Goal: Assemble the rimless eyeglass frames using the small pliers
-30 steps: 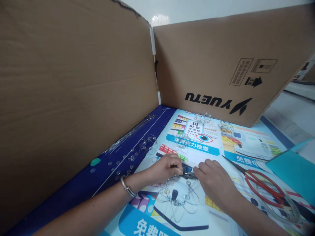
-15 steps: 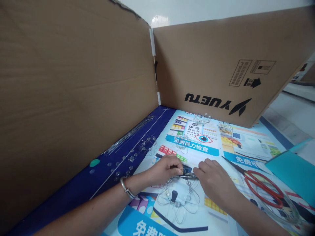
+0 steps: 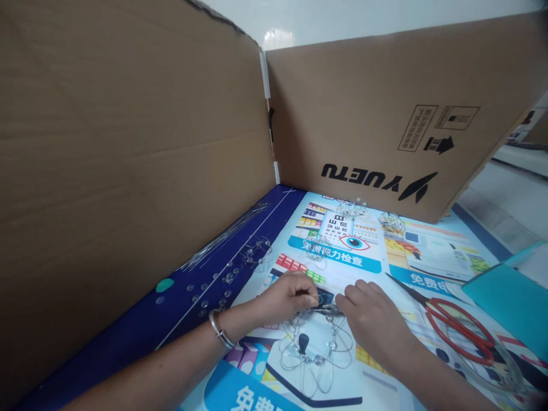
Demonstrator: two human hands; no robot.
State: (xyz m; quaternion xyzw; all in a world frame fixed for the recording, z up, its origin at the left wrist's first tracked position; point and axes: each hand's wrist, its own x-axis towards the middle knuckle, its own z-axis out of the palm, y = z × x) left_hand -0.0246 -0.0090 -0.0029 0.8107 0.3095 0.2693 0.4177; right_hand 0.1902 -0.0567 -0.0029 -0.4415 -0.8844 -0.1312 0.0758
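A beaded wire ring with loose petal-like loops [image 3: 319, 359] hangs below my two hands over the printed sheet. My left hand [image 3: 291, 292], with a silver bangle at its wrist, pinches the ring's upper left edge between thumb and fingertips. Closed in a fist, my right hand [image 3: 371, 311] grips what look like small pliers [image 3: 329, 309]. Their metal jaws point left and sit at the top of the ring, close to my left fingertips. The handles are hidden inside my right hand, and the exact spot the jaws hold is too small to make out.
Red-handled scissors [image 3: 460, 328] lie at the right, near a teal folder [image 3: 514, 302]. Clear beads [image 3: 229, 278] and straight wires [image 3: 226, 234] lie at the left. Other beaded wire pieces [image 3: 257, 251] rest farther back. Cardboard walls [image 3: 351, 114] enclose the left and far sides.
The beaded wire ring has swung slightly right and down, its loops turning below the pliers. Both hands keep nearly the same place and grip.
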